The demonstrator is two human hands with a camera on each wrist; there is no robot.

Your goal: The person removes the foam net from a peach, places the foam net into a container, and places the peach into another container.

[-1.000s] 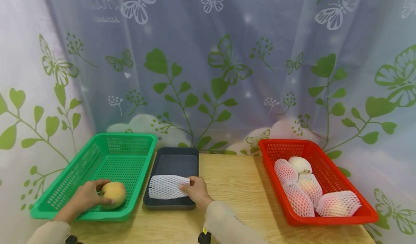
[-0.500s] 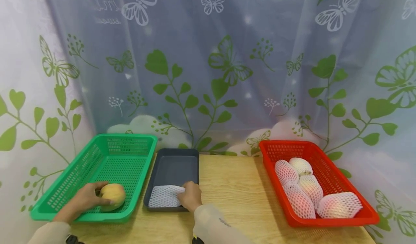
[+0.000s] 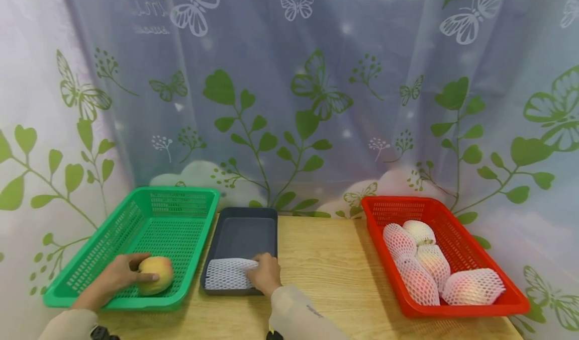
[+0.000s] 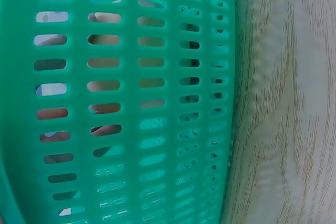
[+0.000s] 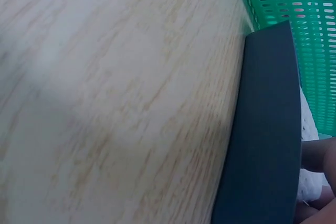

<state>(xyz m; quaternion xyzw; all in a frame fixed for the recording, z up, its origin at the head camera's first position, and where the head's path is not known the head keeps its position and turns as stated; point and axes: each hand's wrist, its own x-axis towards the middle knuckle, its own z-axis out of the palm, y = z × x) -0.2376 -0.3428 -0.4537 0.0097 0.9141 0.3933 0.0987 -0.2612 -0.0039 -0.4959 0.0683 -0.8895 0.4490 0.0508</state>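
Observation:
In the head view my left hand grips a round yellow fruit with a red blush, thumb in front and fingers behind, at the near end of the green basket. Parts of hand and fruit show through the basket's slots in the left wrist view. My right hand pinches the right end of a white foam fruit net, which lies flattened in the near half of the dark grey tray. From the right wrist, the tray wall partly hides the net and fingers.
A red basket at the right holds several net-wrapped fruits. Wooden table separates it from the grey tray, which sits close beside the green basket. A butterfly-printed curtain hangs behind the table.
My right hand has moved down and slightly left, bringing the foam net lower into the near part of the tray. My left hand stays on the fruit, which has shifted slightly.

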